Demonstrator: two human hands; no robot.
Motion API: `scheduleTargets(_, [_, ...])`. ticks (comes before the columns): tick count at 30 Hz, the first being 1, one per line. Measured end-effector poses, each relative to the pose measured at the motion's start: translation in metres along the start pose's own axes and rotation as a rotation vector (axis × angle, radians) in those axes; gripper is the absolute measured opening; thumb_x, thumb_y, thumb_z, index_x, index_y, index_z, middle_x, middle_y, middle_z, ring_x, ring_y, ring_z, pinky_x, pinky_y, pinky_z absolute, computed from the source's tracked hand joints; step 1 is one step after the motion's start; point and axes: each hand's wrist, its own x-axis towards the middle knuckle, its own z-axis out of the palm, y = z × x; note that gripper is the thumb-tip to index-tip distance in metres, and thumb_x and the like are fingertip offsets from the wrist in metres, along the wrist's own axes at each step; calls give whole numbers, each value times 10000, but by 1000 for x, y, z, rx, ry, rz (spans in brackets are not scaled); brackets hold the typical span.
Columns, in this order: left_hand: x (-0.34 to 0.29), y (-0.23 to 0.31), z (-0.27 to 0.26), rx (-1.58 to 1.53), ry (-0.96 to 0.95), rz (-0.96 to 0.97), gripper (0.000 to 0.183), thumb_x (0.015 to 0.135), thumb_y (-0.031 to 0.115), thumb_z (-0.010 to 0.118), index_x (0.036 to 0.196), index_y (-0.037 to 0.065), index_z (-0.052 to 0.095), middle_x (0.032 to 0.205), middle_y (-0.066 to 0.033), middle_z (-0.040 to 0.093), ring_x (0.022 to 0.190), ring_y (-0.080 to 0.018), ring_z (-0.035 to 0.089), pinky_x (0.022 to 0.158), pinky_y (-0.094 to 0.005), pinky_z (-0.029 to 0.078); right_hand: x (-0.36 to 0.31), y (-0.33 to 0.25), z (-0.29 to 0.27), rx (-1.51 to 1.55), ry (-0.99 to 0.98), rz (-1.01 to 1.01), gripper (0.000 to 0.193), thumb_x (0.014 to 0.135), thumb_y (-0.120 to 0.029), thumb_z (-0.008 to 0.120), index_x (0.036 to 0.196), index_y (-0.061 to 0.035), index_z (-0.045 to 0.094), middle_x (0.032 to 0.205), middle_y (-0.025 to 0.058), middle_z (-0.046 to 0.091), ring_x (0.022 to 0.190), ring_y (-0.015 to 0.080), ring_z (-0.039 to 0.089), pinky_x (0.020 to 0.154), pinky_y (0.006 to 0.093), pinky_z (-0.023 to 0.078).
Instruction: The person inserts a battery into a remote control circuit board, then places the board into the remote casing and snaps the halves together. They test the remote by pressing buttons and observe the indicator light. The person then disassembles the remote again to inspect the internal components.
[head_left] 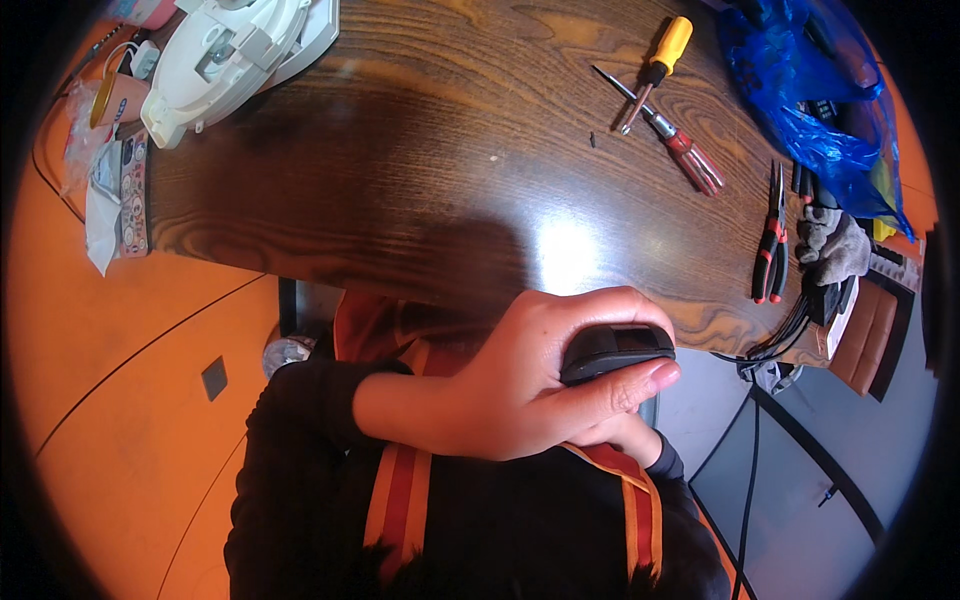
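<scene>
In front of my body, near the table's front edge, my left hand [520, 375] is closed around a black computer mouse [618, 352]. Its thumb lies along the near side and the fingers curl over the far side. Only the mouse's rounded, partly glossy end shows; the rest is inside the hand. My right hand [628, 436] is just below and behind the left one, mostly covered by it. The right fingers are hidden, so whether they touch the mouse does not show.
On the brown wooden table [400, 200], a yellow-handled screwdriver [672, 48] crosses a red-handled screwdriver [695, 165]. Needle-nose pliers [771, 245], grey gloves [835, 245] and a blue plastic bag [800, 80] lie at the right. A white plastic housing [230, 60] sits far left.
</scene>
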Motion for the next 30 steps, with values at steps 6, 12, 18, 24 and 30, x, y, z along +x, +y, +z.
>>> scheduleTargets(6, [1,3,-4,58,21,-11,230,851,166,528,921,-50,559,829,-166,632,769,-201,640,682,-290,513,-2,-21,-2,-114,11,97,466,763,-86,644,1163,-10,418,1069,121,500,1010,218,502,836,310,415])
scheduleTargets(12, [5,-1,-12,39,43,57,312,882,211,486,996,-80,480,924,-216,610,851,-258,626,760,-334,502,-1,-19,6,-34,254,70,441,786,-66,615,1166,18,408,1056,105,495,979,176,486,823,292,399])
scheduleTargets(18, [4,-8,-6,69,36,259,402,801,266,619,992,-44,449,846,-181,629,807,-218,637,697,-268,490,-3,-2,4,-82,182,-83,366,815,-145,592,1127,-10,456,1037,87,523,969,181,517,804,285,414])
scheduleTargets(24, [3,-7,-1,189,102,305,362,753,277,673,894,-31,544,757,-144,637,709,-185,646,636,-245,494,-7,19,5,28,155,-34,299,835,-125,553,1104,-23,472,1038,90,526,964,184,525,802,299,428])
scheduleTargets(30, [2,-7,-1,200,102,278,243,768,195,656,872,-7,568,739,-111,630,671,-164,635,597,-232,483,-9,18,3,-239,218,-227,291,807,-122,584,1066,-21,500,1015,97,538,938,201,538,802,313,431])
